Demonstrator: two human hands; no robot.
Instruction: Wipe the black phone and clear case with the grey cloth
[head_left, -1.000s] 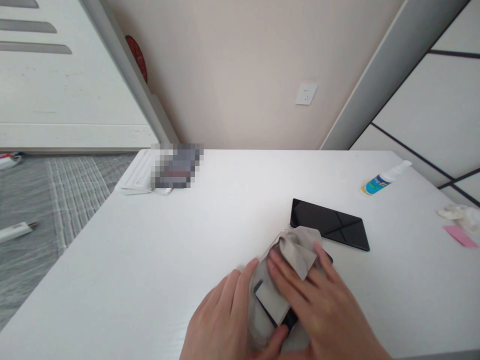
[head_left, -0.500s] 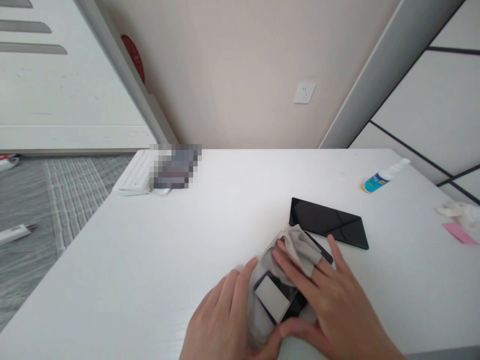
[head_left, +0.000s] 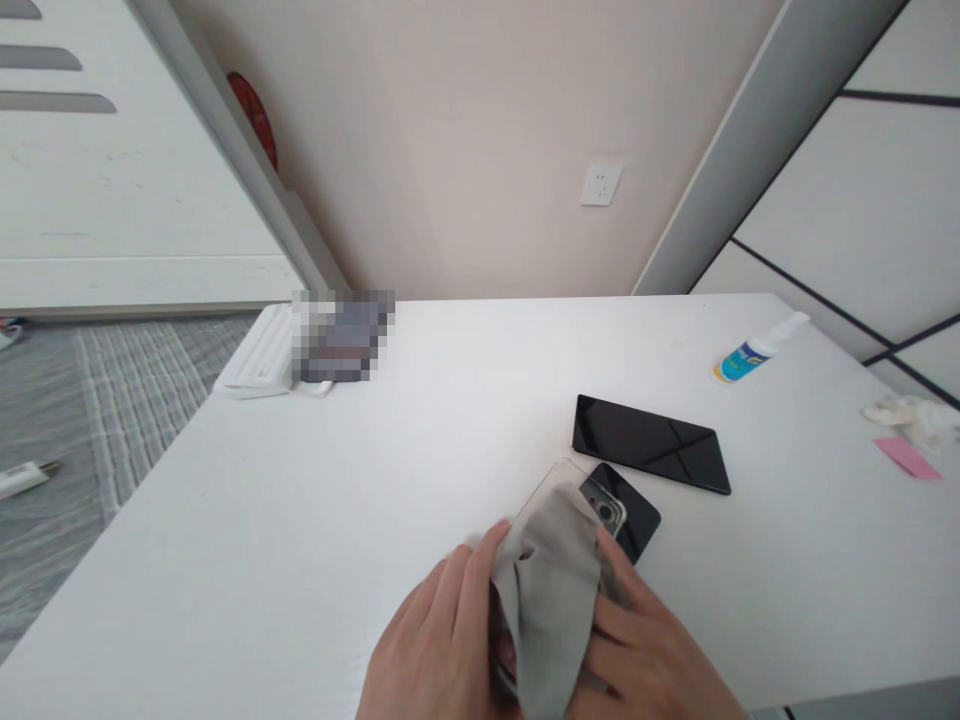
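Grey cloth [head_left: 547,610] bunches between both hands at the bottom centre of the frame, close to the near edge of the white desk [head_left: 225,500]. The left hand [head_left: 439,640] has its grip closed around the cloth's left side, with the fingers [head_left: 472,570] curled over the fold. The right hand [head_left: 645,665] presses in from the lower right, its grip closed on the other side of the cloth. Whatever lies deep in the folds is hidden.

A black phone [head_left: 639,525] runs under the cloth, with its metal camera cluster [head_left: 604,508] showing at the top end. A clear plastic sheet [head_left: 551,487] sticks out beside it, and its exact fit to the phone cannot be told. Just beyond sits a black glass slab [head_left: 649,445], flat on the desk and apart from the phone.

Farther right stand a small spray bottle [head_left: 754,350], lying on its side, then crumpled tissue [head_left: 911,420] and a pink slip [head_left: 907,458]. At the far upper left of the desk lies a white object [head_left: 255,365] beside a pixelated patch [head_left: 343,337]. A striped rug [head_left: 135,400] covers the floor at left, and a wall socket [head_left: 601,184] sits on the beige wall above.
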